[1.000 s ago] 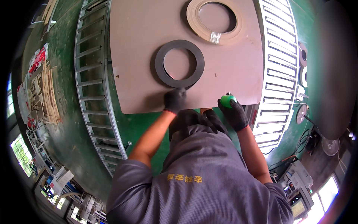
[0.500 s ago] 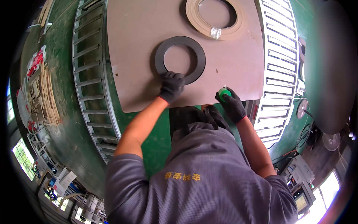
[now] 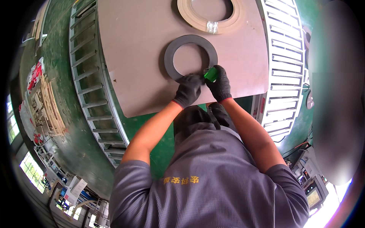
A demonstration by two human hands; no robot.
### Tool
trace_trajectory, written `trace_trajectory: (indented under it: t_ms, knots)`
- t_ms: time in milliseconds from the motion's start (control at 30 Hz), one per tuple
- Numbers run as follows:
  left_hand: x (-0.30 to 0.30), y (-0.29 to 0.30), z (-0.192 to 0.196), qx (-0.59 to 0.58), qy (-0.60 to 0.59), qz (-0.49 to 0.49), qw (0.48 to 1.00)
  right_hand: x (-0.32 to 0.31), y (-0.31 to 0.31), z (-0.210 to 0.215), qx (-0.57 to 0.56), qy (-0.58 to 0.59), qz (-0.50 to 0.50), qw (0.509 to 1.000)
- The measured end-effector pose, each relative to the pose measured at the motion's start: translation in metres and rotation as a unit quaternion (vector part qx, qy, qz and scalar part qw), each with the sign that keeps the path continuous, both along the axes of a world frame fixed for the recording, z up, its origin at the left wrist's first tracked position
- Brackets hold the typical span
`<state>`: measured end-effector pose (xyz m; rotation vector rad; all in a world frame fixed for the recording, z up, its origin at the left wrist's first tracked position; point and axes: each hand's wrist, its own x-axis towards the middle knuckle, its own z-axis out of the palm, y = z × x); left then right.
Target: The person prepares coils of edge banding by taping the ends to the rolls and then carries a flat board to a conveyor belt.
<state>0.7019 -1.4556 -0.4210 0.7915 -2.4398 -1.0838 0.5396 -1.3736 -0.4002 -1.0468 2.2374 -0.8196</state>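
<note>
One green thing (image 3: 210, 75) sits in the curled right grip (image 3: 221, 84), left grip (image 3: 187, 90) I can't tell — best keep the dark ring (image 3: 170, 57) still

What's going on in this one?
The gloved left hand is at the near edge of a black ring lying on a table. The gloved right hand holds a green object close beside it. Farther off lies a tan coil, partly out of view.
</note>
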Motion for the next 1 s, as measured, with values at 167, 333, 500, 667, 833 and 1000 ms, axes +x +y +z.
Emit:
trace_trajectory:
  t_ms: [167, 333, 500, 667, 833, 1000]
  knots:
    - [-0.054, -0.023, 0.019, 0.365, -0.069, 0.16, 0.914, -0.004, 0.006, 0.002, 0.001, -0.022, -0.007, 1.0]
    - [-0.019, -0.045, -0.099, -0.12, -0.078, 0.059, 0.988, 0.009, -0.004, 0.009, -0.004, -0.023, 0.041, 0.999]
    - [-0.035, -0.042, -0.012, 0.023, -0.118, 0.089, 0.989, -0.002, 0.005, 0.005, 0.017, -0.001, 0.023, 1.0]
    - [-0.01, -0.001, 0.009, -0.091, -0.097, -0.001, 0.991, 0.007, 0.013, -0.001, -0.007, -0.006, 0.053, 0.999]
    - [-0.012, 0.001, -0.008, -0.069, -0.115, 0.027, 0.991, 0.011, 0.015, 0.009, 0.01, 0.0, 0.069, 0.998]
    - [-0.016, -0.001, 0.003, -0.057, -0.112, 0.05, 0.991, 0.006, 0.038, 0.002, 0.02, 0.08, 0.06, 0.995]
